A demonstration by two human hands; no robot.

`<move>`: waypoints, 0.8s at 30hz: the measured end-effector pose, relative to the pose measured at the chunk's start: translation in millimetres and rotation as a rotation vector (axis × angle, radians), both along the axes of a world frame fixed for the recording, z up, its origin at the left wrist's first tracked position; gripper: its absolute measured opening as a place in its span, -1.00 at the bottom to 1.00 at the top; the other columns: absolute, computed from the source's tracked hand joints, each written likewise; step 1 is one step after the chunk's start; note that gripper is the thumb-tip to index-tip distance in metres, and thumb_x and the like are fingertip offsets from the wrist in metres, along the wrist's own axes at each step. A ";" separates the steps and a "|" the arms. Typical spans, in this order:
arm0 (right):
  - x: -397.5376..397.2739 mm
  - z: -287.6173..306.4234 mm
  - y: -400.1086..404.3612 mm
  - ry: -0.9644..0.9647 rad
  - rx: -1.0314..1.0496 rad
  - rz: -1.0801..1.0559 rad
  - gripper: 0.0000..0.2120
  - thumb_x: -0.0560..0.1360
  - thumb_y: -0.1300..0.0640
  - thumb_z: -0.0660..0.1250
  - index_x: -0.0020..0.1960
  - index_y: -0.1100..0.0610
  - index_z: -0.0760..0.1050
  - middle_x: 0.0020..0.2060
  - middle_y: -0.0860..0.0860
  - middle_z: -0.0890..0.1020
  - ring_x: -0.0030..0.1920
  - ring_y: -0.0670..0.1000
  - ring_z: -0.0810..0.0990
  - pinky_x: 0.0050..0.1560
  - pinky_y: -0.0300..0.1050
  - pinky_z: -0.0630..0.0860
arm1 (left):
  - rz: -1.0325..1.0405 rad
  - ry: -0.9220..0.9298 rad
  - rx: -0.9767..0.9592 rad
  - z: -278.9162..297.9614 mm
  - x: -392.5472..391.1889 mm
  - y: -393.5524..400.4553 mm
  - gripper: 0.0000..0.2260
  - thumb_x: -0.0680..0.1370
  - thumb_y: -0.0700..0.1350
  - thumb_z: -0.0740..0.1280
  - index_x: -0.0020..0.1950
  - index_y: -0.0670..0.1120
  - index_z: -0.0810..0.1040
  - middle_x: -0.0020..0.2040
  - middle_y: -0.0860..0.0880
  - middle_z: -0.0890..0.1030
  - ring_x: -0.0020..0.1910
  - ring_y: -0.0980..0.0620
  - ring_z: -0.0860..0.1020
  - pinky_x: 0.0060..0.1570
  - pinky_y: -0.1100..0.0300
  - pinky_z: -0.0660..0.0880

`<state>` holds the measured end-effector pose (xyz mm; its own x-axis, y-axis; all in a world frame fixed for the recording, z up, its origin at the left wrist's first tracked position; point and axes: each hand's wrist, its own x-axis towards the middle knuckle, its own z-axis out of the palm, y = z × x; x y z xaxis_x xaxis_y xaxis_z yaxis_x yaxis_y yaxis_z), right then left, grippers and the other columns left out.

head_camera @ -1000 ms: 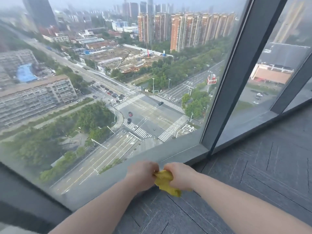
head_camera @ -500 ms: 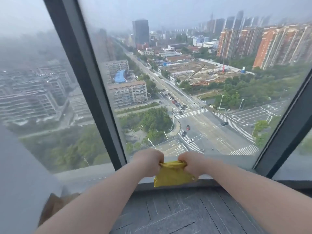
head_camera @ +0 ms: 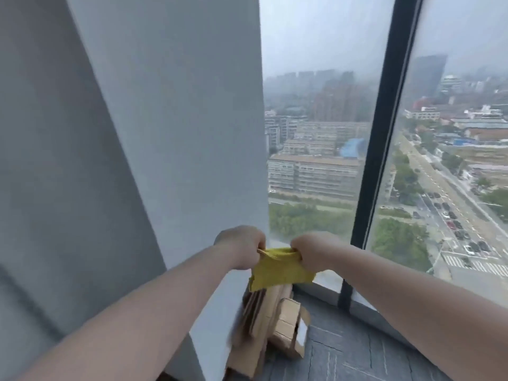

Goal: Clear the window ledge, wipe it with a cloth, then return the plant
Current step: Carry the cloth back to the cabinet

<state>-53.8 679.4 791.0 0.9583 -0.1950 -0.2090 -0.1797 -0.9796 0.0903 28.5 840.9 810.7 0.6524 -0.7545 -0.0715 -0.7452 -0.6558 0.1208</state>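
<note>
A yellow cloth [head_camera: 280, 269] hangs stretched between my two hands in the middle of the head view. My left hand [head_camera: 240, 247] grips its left top corner and my right hand [head_camera: 312, 251] grips its right top corner, both fists closed on the fabric. The grey window ledge [head_camera: 328, 284] runs low along the glass behind and to the right of my right hand. No plant is in view.
A wide grey-white pillar [head_camera: 137, 160] fills the left half. Flattened cardboard boxes [head_camera: 277, 328] lean against its base on the dark grey carpet [head_camera: 357, 353]. A black window mullion [head_camera: 376, 149] divides the tall glass panes on the right.
My view has swung left along the window, bringing in the pillar and cardboard. My hands have pulled apart slightly, and the cloth now hangs spread open between them.
</note>
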 end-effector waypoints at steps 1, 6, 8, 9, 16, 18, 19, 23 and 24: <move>12.8 4.8 41.9 0.002 -0.006 0.071 -0.74 0.45 0.29 0.16 0.09 0.11 0.46 -0.13 0.02 0.51 -0.09 0.10 0.52 -0.25 -0.09 0.43 | 0.053 0.000 0.004 4.3 5.6 43.4 -0.77 0.49 -0.14 0.23 0.07 0.09 0.56 0.11 0.08 0.58 0.09 -0.01 0.53 -0.06 0.16 0.45; 58.7 19.3 228.6 -0.053 0.082 0.337 -0.69 0.45 0.29 0.10 0.13 0.09 0.43 0.04 0.07 0.57 0.03 0.15 0.56 -0.17 -0.12 0.38 | 0.344 0.008 -0.027 24.6 11.5 249.2 -0.78 0.47 -0.15 0.22 0.01 0.08 0.58 0.09 0.07 0.61 0.10 -0.04 0.55 -0.04 0.18 0.43; 66.8 23.0 296.1 -0.052 0.131 0.433 -0.73 0.43 0.29 0.07 0.02 0.05 0.42 -0.05 0.06 0.53 -0.07 0.13 0.52 -0.18 -0.12 0.38 | 0.443 0.009 -0.043 27.5 3.1 322.7 -0.78 0.47 -0.14 0.24 0.04 0.06 0.60 0.11 0.06 0.61 0.12 -0.05 0.56 0.00 0.18 0.45; 70.4 24.0 328.4 -0.042 0.146 0.481 -0.75 0.42 0.29 0.07 -0.03 0.02 0.39 -0.09 0.03 0.51 -0.10 0.12 0.49 -0.18 -0.12 0.39 | 0.491 0.007 -0.053 27.4 -2.5 357.7 -0.78 0.47 -0.13 0.25 0.04 0.05 0.60 0.11 0.06 0.62 0.12 -0.04 0.56 0.01 0.19 0.45; 83.1 14.7 542.8 0.139 0.104 0.918 -0.74 0.42 0.29 0.10 0.01 0.03 0.42 0.01 0.07 0.57 0.02 0.16 0.57 -0.11 -0.04 0.50 | 0.880 0.018 -0.066 -1.0 -68.8 571.7 -0.84 0.51 -0.09 0.30 0.05 0.04 0.61 0.10 0.09 0.59 0.12 0.02 0.52 0.03 0.17 0.47; 80.2 9.5 594.7 0.180 0.058 1.097 -0.63 0.42 0.33 0.09 0.13 0.06 0.45 0.10 0.10 0.57 0.10 0.17 0.56 0.02 0.00 0.55 | 1.002 0.041 -0.073 -9.4 -98.1 619.5 -0.83 0.51 -0.07 0.30 0.06 0.05 0.60 0.11 0.10 0.58 0.13 0.03 0.51 0.05 0.15 0.47; 77.3 6.8 621.1 0.190 0.038 1.176 -0.56 0.42 0.34 0.08 0.22 0.05 0.45 0.14 0.10 0.56 0.13 0.16 0.54 0.08 0.02 0.55 | 1.066 0.050 -0.073 -12.4 -115.4 641.3 -0.83 0.51 -0.07 0.29 0.07 0.05 0.60 0.12 0.11 0.57 0.14 0.04 0.50 0.04 0.16 0.46; 54.4 5.6 724.4 0.258 0.102 1.388 -0.49 0.43 0.34 0.06 0.32 0.04 0.41 0.12 0.06 0.52 -0.15 0.02 0.56 -0.20 -0.11 0.58 | 1.324 0.073 -0.052 -19.5 -185.5 718.3 -0.81 0.51 -0.05 0.29 0.09 0.05 0.60 0.14 0.11 0.57 0.16 0.05 0.49 0.04 0.15 0.45; 45.4 4.6 750.1 0.280 0.115 1.446 -0.50 0.43 0.34 0.06 0.31 0.05 0.41 0.09 0.06 0.51 -0.26 -0.03 0.52 -0.31 -0.16 0.54 | 1.384 0.074 -0.048 -21.7 -205.9 734.3 -0.81 0.51 -0.05 0.29 0.09 0.05 0.60 0.14 0.11 0.57 0.16 0.05 0.49 0.05 0.15 0.45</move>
